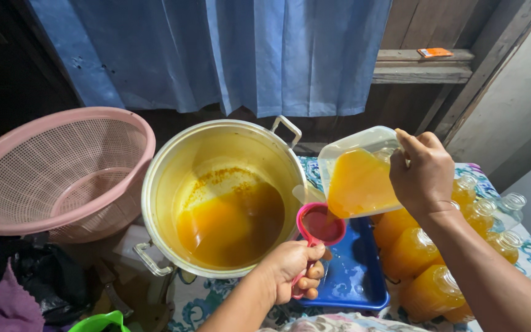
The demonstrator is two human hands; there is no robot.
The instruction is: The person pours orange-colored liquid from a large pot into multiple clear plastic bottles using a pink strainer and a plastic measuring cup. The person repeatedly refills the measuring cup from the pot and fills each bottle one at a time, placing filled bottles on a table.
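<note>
at the middle of the table, the right hand point(424, 175) is closed around a clear square plastic jug point(359, 176), tilted toward seven o'clock, and orange liquid from its lower corner runs down into a small pink plastic funnel point(321, 225). the left hand point(294, 267) grips this funnel from below, fingers wrapped around the lower part; what is under the funnel i cannot tell, the hand hides it. the funnel is over the edge of a blue plastic tray point(354, 276), which lies at five o'clock from the pot.

a big round metal pot with two handles point(222, 197) stands just beside the funnel, at nine o'clock from it, and it is tilted toward the person. inside is a pool of the same orange liquid, with orange residue on the inner wall. at nine o'clock from the pot sits a pink plastic colander basket point(62, 172), leaning on its side, touching or almost touching the pot.

at three o'clock from the tray stands a group of clear plastic bottles filled with orange liquid point(413, 246), without caps, close together under the right forearm. some empty clear bottles point(511, 203) stand behind them, at two o'clock. the table has a cloth with a blue-green flower pattern point(198, 298). behind everything, at twelve o'clock, hangs a blue curtain point(216, 49).
</note>
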